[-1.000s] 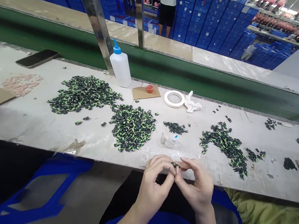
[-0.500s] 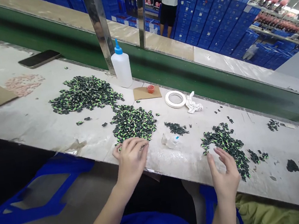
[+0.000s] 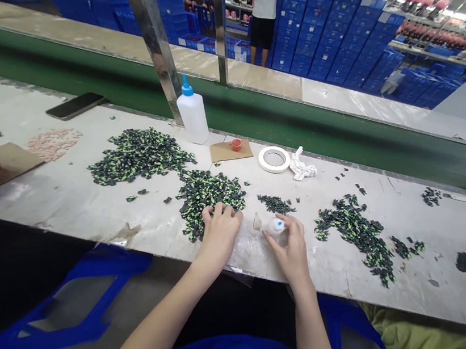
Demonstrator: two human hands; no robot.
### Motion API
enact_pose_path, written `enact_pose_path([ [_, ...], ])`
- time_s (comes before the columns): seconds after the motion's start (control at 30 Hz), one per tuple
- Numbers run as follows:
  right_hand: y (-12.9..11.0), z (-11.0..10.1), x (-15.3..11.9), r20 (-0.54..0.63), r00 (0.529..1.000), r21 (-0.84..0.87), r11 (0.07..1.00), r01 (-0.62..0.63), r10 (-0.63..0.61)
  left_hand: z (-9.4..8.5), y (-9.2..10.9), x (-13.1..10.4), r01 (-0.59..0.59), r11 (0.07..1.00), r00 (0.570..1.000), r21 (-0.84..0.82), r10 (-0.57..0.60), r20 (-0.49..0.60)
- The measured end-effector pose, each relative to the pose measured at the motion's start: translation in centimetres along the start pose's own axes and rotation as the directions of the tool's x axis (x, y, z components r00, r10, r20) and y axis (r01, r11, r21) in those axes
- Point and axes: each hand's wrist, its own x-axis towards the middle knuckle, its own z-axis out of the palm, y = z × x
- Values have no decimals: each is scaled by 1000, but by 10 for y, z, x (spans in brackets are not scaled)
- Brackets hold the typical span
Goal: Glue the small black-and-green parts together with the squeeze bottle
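As the head view shows, table and landmark: pale, scuffed worktop [image 3: 161,218]; places below are read from the flat, ring-shaped roll of white tape [image 3: 274,159] upon it.
Right hand: [image 3: 290,247] on the near side of the roll, thumb and fingers closed around a small translucent plastic bottle with a blue tip [image 3: 276,226]; tip faces up, roughly toward the camera. Whether its base touches the worktop: cannot tell.
Left hand: [image 3: 221,233] near and left of the roll, fingers bent and a little apart, down on the near edge of a dense heap of small dark pieces marked bright green [image 3: 205,192]. Pinch on a piece: cannot tell, fingertips partly hidden.
Tiny dark bits: loose little pile [image 3: 275,203] just on the near side of the roll, between it and the right hand.
Other green-marked pieces: larger heap [image 3: 140,155] well left of the roll; straggling heap [image 3: 352,233] to its near right.
Progress (judgement): looks mid-batch, a repeated small-parts job. Plenty of pieces remain heaped; which heap is finished, if any, cannot be told. Bottle is in hand; no glue or joined piece can be made out at this scale.
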Motion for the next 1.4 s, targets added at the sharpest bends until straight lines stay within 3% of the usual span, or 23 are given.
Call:
enact_pose_path([
  [0.1,-1,-14,-8,-16,977,163,965,-207,213,-2,-4,3,11,1000,1000,3,-12,14],
  [0.2,1,-24,-15,-66,949,291,915,-278,309,-5,-8,7,-53,999,996,-1,53,72],
  [0.47,22,-38,-17,-180,900,565,791,-237,397,-15,-7,21,-278,959,942,51,262,212],
  [0.63,19,-44,-13,-200,874,772,621,-138,443,-23,-1,21,-276,956,935,96,244,257],
  [0.77,9,-46,-9,-164,868,855,506,-112,469,-19,6,10,-223,971,921,-81,237,309],
  [0.87,6,-43,-8,-169,875,832,541,-120,454,-7,14,1,-155,965,922,-212,218,320],
  [1.0,10,-37,-12,-182,862,794,588,-154,472,7,28,-7,-14,945,956,-326,108,272],
  [1.17,13,-32,-15,-252,823,744,646,-171,509,10,40,-21,169,952,985,-255,-154,80],
  [1.4,5,-23,-13,-185,850,582,752,-310,493,12,30,-36,97,940,995,-327,-98,13],
])
